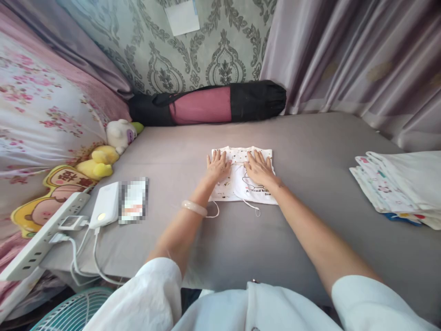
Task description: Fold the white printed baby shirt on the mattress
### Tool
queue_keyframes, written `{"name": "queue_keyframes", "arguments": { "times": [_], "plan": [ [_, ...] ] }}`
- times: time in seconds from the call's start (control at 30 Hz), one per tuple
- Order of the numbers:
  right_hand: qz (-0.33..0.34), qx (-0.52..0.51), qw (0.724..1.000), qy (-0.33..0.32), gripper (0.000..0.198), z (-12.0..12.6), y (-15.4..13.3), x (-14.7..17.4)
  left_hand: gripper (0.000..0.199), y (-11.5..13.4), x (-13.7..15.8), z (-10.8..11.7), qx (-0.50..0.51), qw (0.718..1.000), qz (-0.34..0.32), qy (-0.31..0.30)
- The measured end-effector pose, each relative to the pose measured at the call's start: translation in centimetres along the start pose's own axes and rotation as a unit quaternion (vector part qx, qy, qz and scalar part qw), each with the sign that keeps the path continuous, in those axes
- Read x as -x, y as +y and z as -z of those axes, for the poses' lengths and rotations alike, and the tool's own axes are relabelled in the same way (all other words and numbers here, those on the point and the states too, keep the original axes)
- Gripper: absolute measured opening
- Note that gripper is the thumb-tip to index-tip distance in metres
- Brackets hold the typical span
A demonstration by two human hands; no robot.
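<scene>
A small white printed baby top [241, 184] lies flat on the grey bed sheet [172, 170] in front of me, its upper edge along the far side. Two thin white ties trail from its near edge. My left hand [219, 166] rests flat on the left part of the cloth, fingers stretched toward the far edge. On the right part, my right hand [259, 169] presses down with spread fingers, covering some of the printed drawing and lettering. Neither hand grips the fabric.
Folded baby clothes [403, 184] are stacked at the right. A black and pink rolled bag [203, 105] lies along the wall. At left are plush toys [119, 135], a white power bank [105, 204], a blurred packet [134, 200], a power strip [46, 234] and cables. A green fan [74, 312] stands below.
</scene>
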State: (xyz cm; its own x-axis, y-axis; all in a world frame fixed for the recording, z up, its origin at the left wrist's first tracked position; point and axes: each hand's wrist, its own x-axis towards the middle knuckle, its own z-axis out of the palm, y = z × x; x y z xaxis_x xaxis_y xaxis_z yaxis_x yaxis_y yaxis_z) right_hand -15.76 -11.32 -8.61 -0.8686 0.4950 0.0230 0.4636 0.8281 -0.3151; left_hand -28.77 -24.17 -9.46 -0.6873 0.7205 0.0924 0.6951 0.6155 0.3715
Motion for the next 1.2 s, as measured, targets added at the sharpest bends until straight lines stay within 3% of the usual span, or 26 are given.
{"name": "queue_keyframes", "arguments": {
  "times": [0.2, 0.33, 0.5, 0.63, 0.73, 0.83, 0.93, 1.0, 1.2],
  "plan": [
    [0.138, 0.016, 0.990, -0.030, 0.057, 0.1, -1.5, 5.6, 0.056, 0.1, 7.0, 1.0, -0.011, 0.985, -0.163, -0.052],
    [0.143, 0.036, 0.988, -0.036, 0.056, -1.0, -2.0, 6.9, 0.056, 0.2, 9.2, 0.8, -0.015, 0.983, -0.171, -0.068],
    [0.140, 0.038, 0.989, -0.027, 0.055, -1.3, -1.9, 6.6, 0.055, 0.1, 9.0, 0.8, -0.007, 0.985, -0.161, -0.064],
    [0.136, -0.037, 0.987, -0.079, 0.053, -0.2, -1.5, 6.6, 0.049, -0.9, 8.9, 1.2, 0.051, 0.986, -0.156, -0.002],
    [0.097, -0.170, 0.977, -0.089, 0.051, 1.3, -0.5, 7.0, 0.039, -2.2, 9.1, 1.8, 0.061, 0.990, -0.083, 0.092],
    [0.003, -0.271, 0.962, 0.000, 0.042, 2.7, 1.3, 7.4, 0.027, -3.6, 9.5, 2.4, 0.036, 0.988, 0.024, 0.150],
    [-0.115, -0.245, 0.959, 0.090, 0.029, 3.5, 3.4, 7.9, 0.024, -4.3, 9.8, 2.7, 0.022, 0.988, 0.068, 0.138],
    [-0.171, -0.203, 0.958, 0.105, 0.024, 3.5, 4.7, 8.3, 0.024, -4.5, 10.0, 2.7, 0.021, 0.990, 0.075, 0.114],
    [-0.209, -0.151, 0.962, 0.090, 0.014, 3.0, 5.3, 9.4, 0.025, -3.6, 10.8, 3.3, 0.059, 0.993, 0.097, 0.043]
  ]
}}
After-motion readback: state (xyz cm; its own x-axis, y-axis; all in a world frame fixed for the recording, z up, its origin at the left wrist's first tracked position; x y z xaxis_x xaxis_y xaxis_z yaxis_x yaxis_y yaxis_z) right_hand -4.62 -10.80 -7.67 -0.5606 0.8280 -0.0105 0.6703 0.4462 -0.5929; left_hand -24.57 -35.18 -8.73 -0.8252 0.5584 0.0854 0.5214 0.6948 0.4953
